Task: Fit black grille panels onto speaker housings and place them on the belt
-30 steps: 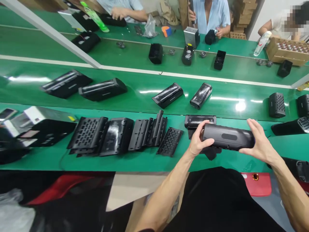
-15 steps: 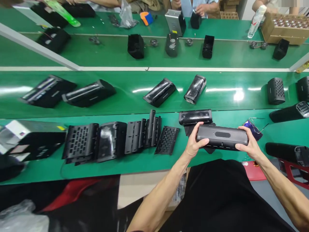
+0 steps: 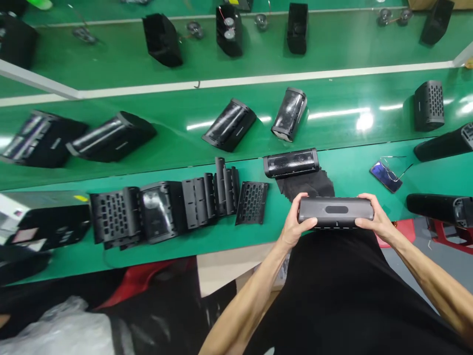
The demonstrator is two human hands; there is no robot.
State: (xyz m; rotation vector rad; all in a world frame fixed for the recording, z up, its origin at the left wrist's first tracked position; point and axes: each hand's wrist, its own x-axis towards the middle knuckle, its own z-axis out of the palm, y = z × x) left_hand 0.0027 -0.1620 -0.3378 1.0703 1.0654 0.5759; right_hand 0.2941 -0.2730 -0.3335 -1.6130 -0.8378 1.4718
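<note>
A long black speaker housing (image 3: 336,210) with an oval recess on its upper face is held level in front of my body. My left hand (image 3: 296,220) grips its left end, thumb on the near side and fingers over the far edge. Round the right end, my right hand (image 3: 375,217) holds it the same way. Just beyond lies a black cloth (image 3: 308,184), and behind that a black speaker (image 3: 291,163) with a glossy mesh front rests on the bench. Left of the cloth is a perforated black grille panel (image 3: 252,202).
Several black panels (image 3: 201,197) and a stack of grilles (image 3: 114,214) stand along the bench to the left. A phone (image 3: 386,176) with glasses lies to the right, near black speakers (image 3: 438,209). More speakers (image 3: 229,124) sit on the green belt (image 3: 177,123) beyond.
Both hands have drawn the housing closer to my body and levelled it. My right hand, looser at first, now grips its end. The view has tilted down, uncovering the cloth and phone.
</note>
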